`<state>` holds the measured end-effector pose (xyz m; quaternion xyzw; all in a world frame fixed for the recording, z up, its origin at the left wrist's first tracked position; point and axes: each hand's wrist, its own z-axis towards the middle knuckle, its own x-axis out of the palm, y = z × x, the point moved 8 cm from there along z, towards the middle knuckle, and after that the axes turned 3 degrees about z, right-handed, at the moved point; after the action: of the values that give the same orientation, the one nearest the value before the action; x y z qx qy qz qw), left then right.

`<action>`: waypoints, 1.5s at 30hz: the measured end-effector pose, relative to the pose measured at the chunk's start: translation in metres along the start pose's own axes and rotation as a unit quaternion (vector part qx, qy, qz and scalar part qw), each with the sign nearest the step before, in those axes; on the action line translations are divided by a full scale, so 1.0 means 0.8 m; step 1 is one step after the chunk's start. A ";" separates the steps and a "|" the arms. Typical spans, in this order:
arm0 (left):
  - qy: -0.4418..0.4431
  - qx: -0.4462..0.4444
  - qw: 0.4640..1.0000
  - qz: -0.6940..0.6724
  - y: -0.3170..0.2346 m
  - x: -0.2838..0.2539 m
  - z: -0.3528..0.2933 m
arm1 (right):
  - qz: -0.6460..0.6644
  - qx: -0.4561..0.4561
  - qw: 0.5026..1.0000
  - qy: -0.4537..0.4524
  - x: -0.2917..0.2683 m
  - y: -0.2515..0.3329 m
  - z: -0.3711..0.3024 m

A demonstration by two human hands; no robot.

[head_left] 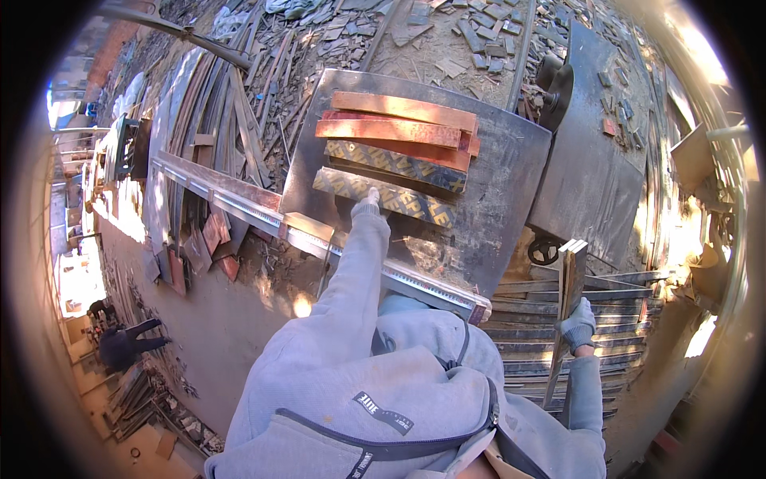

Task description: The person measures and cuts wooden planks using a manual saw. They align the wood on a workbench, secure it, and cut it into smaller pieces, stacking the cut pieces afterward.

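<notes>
My left hand point(369, 201), in a pale glove, is on the nearest plywood strip point(415, 207), which has dark and yellow printing. Its fingers reach across the strip and look closed on it, though they show only in part. Beyond lies a second printed strip point(399, 165). Several reddish-brown wood strips point(391, 128) are stacked loosely at the far side of the dark metal table point(503, 176). Off to the right, my gloved right hand point(578, 323) is closed around a bundle of plywood strips point(570, 279), held upright beside my body.
A long metal rail point(247, 209) runs along the table's near edge. Another dark metal table point(598, 176) stands to the right, above slatted boards point(606, 319). Wood offcuts point(487, 28) litter the ground beyond. Long boards point(247, 128) lie at left; a person point(132, 343) is farther off.
</notes>
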<state>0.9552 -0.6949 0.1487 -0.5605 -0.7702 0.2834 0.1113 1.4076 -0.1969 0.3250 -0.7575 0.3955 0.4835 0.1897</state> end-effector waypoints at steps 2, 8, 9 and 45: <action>0.011 0.004 0.997 -0.074 -0.004 0.005 -0.023 | -0.013 -0.018 1.000 0.002 -0.001 0.009 -0.005; 0.045 -0.001 0.998 -0.055 -0.030 0.003 -0.073 | -0.042 -0.044 0.998 -0.007 0.001 0.023 -0.019; 0.030 -0.007 0.999 -0.033 -0.032 -0.001 -0.073 | -0.048 -0.047 0.998 -0.010 0.002 0.025 -0.019; 0.000 -0.049 0.999 0.007 -0.005 -0.017 -0.070 | -0.115 -0.082 0.990 -0.001 -0.036 0.091 0.001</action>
<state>0.9836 -0.6907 0.1986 -0.5706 -0.7792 0.2460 0.0818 1.3436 -0.2294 0.3566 -0.8104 0.2640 0.4902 0.1821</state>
